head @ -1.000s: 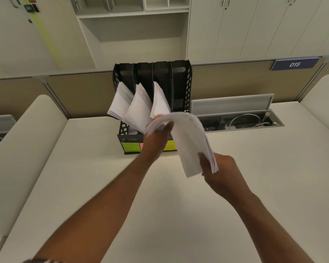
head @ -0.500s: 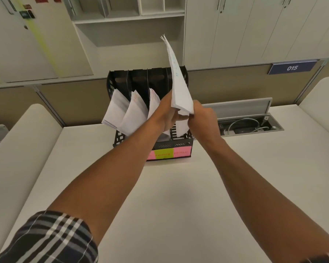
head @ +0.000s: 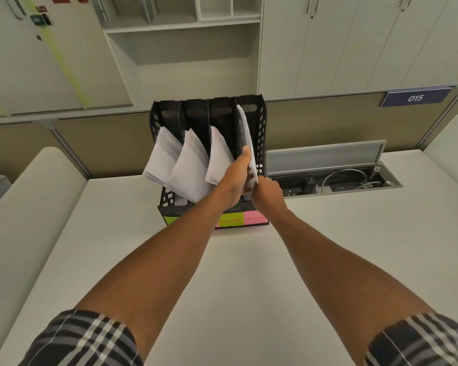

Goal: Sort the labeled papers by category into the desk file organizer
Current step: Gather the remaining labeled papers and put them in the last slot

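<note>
I see the paper stack standing in the rightmost slot of the black file organizer at the desk's far edge; my left hand pinches its lower edge, thumb on its left face; my right hand grips its bottom corner just beside.

I see a black four-slot organizer upright on the desk; white papers stand in its rightmost slot, other stacks leaning left.
</note>
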The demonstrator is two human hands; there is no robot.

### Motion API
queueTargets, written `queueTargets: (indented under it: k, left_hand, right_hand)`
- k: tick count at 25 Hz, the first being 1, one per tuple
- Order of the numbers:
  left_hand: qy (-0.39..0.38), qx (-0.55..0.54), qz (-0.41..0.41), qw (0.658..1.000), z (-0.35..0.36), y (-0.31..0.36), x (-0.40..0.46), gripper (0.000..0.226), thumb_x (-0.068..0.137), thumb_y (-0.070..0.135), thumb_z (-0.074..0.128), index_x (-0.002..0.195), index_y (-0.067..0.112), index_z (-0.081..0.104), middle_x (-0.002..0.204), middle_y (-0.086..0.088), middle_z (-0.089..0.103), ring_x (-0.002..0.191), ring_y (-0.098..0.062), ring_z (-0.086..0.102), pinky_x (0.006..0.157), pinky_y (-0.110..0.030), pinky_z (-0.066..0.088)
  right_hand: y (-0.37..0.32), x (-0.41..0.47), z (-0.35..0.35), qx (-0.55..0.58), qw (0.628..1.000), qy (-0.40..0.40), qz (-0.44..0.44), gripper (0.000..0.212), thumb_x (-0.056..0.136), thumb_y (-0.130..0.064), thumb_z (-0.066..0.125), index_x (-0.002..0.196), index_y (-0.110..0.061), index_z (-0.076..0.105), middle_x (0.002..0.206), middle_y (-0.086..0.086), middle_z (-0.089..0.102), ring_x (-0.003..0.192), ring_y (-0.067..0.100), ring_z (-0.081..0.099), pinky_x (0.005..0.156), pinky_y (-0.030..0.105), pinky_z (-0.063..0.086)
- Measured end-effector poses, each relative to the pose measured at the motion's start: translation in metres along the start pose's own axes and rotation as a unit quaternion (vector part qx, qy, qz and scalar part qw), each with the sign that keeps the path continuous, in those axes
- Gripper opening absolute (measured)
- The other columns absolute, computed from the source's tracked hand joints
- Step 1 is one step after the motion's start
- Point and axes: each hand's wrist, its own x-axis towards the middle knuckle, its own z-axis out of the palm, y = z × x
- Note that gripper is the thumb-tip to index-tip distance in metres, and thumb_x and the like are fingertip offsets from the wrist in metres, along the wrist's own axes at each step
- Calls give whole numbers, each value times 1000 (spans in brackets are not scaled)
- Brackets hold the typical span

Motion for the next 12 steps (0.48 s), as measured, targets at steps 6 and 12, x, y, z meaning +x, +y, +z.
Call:
queueTargets:
  k: [6, 12]
  left_hand:
    - [1, 33, 0, 999, -6, -14, 2, 65, 97, 63, 37, 141, 16, 47, 138, -10, 57, 127, -30, 54, 106, -57, 46]
    - [-26, 89, 52, 994, -16, -25, -2, 44, 103, 46, 34, 141, 26, 43, 141, -6, 54, 127, -25, 54, 108, -54, 44]
  right_hand:
    - [16, 8, 4, -22, 998, -23, 48, 31, 101, -28, 42, 108, -12, 68, 104, 11, 69, 97, 30, 61, 69, 25, 33]
    - [24, 0, 5, -43, 998, 18, 50, 34, 98, -23, 49, 116, -4, 70, 113, 18, 67, 104, 33, 61, 89, 42, 53]
